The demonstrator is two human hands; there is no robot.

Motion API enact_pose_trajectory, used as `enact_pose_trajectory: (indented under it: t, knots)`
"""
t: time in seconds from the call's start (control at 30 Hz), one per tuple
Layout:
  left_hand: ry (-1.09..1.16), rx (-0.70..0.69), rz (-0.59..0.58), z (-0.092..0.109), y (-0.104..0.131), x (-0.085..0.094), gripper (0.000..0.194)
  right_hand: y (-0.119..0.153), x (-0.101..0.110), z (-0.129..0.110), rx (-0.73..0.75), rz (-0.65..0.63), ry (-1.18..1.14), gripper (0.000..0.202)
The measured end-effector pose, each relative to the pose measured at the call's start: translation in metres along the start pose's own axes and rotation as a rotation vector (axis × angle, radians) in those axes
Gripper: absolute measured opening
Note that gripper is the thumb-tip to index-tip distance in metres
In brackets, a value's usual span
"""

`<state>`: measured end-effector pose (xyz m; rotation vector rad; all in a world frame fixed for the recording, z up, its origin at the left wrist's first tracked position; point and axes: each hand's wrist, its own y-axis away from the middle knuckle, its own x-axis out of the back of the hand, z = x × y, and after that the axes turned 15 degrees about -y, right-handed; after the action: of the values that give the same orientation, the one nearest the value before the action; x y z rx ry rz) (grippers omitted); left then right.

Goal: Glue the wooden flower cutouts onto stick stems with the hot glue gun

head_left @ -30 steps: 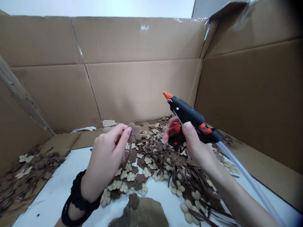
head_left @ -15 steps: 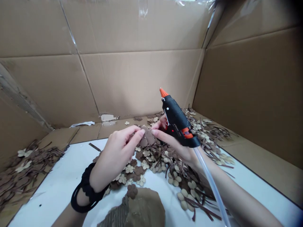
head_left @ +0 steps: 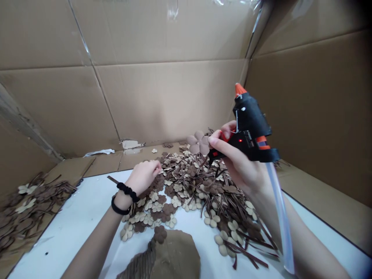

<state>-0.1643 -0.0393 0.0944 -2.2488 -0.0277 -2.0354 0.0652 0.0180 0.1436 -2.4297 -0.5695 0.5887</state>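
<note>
My right hand (head_left: 238, 162) is wrapped around a black and orange hot glue gun (head_left: 251, 120), its orange nozzle pointing up and a small red light lit. Between that hand's thumb and fingertip is a large brown five-petal flower (head_left: 198, 143), turned face-on. A clear glue stick (head_left: 279, 221) hangs out of the gun's rear. My left hand (head_left: 144, 174), with black bands at the wrist, is over the left side of a pile of small brown and cream flowers (head_left: 186, 174). Its fingers are curled and partly hidden, so whatever they pinch does not show.
Brown stemmed strips (head_left: 229, 205) lie among the flowers on a white board (head_left: 90, 201). Near me is a torn brown cardboard piece (head_left: 177, 255) with one brown flower (head_left: 160, 234) at its edge. More flowers (head_left: 29, 205) lie at left. Cardboard walls (head_left: 171, 97) enclose the space.
My hands have parted. The right hand moved up and right with the glue gun and the large brown flower; the left let go of that flower and moved down onto the pile.
</note>
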Motion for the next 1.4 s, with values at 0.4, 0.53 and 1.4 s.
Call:
enact_pose_trajectory:
  t: [0.4, 0.53, 1.4]
  knots:
    - [-0.225, -0.043, -0.168, 0.023, -0.012, -0.044, 0.013, 0.002, -0.004, 0.009, -0.020, 0.021, -0.062, 0.025]
    - [-0.226, -0.036, -0.210, 0.030, -0.010, -0.046, 0.012, 0.003, -0.006, 0.013, 0.002, 0.012, -0.012, 0.023]
    - [0.927, -0.038, 0.312, 0.031, 0.050, 0.075, 0.015, 0.011, -0.016, 0.030, -0.044, -0.051, -0.024, 0.019]
